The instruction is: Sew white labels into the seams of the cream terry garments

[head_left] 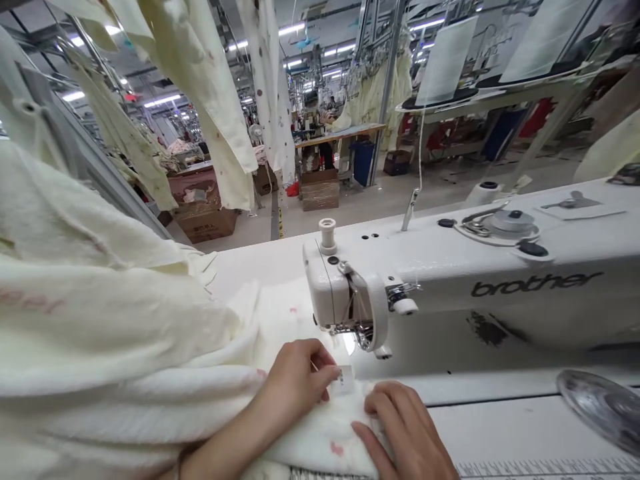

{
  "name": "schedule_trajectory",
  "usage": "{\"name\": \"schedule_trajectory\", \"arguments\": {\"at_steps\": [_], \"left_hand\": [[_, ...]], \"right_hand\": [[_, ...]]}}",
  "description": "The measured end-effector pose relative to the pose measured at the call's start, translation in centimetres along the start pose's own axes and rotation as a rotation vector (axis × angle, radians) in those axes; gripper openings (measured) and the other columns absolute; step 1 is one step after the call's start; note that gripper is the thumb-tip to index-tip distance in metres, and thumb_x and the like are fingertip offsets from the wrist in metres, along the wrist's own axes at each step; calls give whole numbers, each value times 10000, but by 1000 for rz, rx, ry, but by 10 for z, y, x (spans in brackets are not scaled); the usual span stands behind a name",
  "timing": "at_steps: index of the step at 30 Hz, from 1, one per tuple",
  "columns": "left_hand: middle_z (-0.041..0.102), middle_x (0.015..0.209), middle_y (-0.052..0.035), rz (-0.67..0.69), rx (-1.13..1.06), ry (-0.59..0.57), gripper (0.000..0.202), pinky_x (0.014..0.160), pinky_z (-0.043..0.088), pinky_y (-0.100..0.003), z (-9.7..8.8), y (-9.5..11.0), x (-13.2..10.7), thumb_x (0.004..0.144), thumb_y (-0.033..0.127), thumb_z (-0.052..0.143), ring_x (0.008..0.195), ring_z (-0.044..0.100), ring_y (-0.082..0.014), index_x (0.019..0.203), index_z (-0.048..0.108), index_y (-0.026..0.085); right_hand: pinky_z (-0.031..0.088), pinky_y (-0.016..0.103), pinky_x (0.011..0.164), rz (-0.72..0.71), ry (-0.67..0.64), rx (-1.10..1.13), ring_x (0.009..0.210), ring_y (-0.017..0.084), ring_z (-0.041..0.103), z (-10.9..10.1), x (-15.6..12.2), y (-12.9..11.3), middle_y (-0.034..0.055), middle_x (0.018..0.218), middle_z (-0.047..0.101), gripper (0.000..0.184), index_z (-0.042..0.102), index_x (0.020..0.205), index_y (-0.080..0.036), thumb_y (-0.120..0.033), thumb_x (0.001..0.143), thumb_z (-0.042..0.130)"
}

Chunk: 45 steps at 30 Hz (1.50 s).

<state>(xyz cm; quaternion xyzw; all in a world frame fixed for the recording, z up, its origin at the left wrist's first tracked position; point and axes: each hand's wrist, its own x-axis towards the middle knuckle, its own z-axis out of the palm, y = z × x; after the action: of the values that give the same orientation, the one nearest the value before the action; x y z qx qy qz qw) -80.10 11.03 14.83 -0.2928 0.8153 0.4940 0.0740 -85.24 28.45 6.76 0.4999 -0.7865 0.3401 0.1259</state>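
Cream cloth (pixel 100 333) with faint pink marks lay nearest the camera, heaped along the left and running across to the sewing machine, where part of it lay beneath both hands. On that part, just in front of the machine's needle area, was a small white label (pixel 345 380). The left hand (pixel 299 373) pinched the label between thumb and fingers; the right hand (pixel 407 427) rested on the cloth just beside it, thumb spread from the fingers. The two hands were near each other but not touching.

The work looked partway along: the label had been brought to the cloth, yet it lay short of the needle area and remained hand-held. Whether any of its edge had been stitched could not be told, so fixing it seemed left to do.

Ahead, the sewing machine head (pixel 345 293) closed off the space above the left hand. The cloth heap crowded the left side. More room lay rightward, over the white tabletop (pixel 480 427), bounded by a printed ruler strip (pixel 545 468) at the near edge and a transparent round object (pixel 603 410) farther right.
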Motion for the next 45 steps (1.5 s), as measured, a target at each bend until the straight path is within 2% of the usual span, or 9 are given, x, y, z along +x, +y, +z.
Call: {"name": "schedule_trajectory", "arguments": {"at_steps": [3,5,19,32,39,42,45], "left_hand": [[557,574,29,-38,-2,32,84,506,390,-217,7,-5,6,741,200,586,497,553,-118,670,583,155],[560,566,27,-36,15,45,80,517,388,-218,10,-7,9,728,197,594,502,542,-116,661,593,153],[563,541,28,30,110,54,82,559,373,-233,11,-11,8,720,223,580,554,534,-137,675,623,170],[605,628,20,40,167,97,88,586,370,-241,13,-12,9,717,243,583,612,531,-138,682,631,178],[609,632,15,39,221,90,80,600,411,-257,14,-12,9,731,237,580,634,564,-153,705,628,178],[644,784,-22,137,343,138,156,669,484,-307,12,-11,0,757,183,575,721,606,-189,904,623,165],[625,1044,-98,399,553,158,281,786,538,-356,8,-14,-17,810,77,485,902,629,-220,1059,597,145]], "right_hand": [[498,274,743,-51,28,-32,972,204,489,2,-3,3,111,1012,465,233,509,1140,-149,-268,965,412],[494,285,763,-90,35,-41,977,206,486,2,-4,4,117,1019,457,287,495,1213,-131,-248,960,424],[489,309,772,-86,46,-27,942,207,511,1,-5,3,119,996,480,258,551,1164,-125,-206,934,466],[498,296,758,-73,73,-45,938,205,527,-1,-3,1,120,994,489,248,571,1143,-130,-207,935,460],[503,311,763,-65,55,-44,942,212,531,0,-5,2,120,999,492,243,578,1133,-135,-211,935,459],[507,310,764,-54,47,-41,945,211,533,0,-5,2,118,1006,495,245,582,1129,-143,-234,941,452],[507,312,765,-55,43,-40,950,212,527,0,-3,1,120,1007,490,245,579,1132,-140,-229,942,454]]}}
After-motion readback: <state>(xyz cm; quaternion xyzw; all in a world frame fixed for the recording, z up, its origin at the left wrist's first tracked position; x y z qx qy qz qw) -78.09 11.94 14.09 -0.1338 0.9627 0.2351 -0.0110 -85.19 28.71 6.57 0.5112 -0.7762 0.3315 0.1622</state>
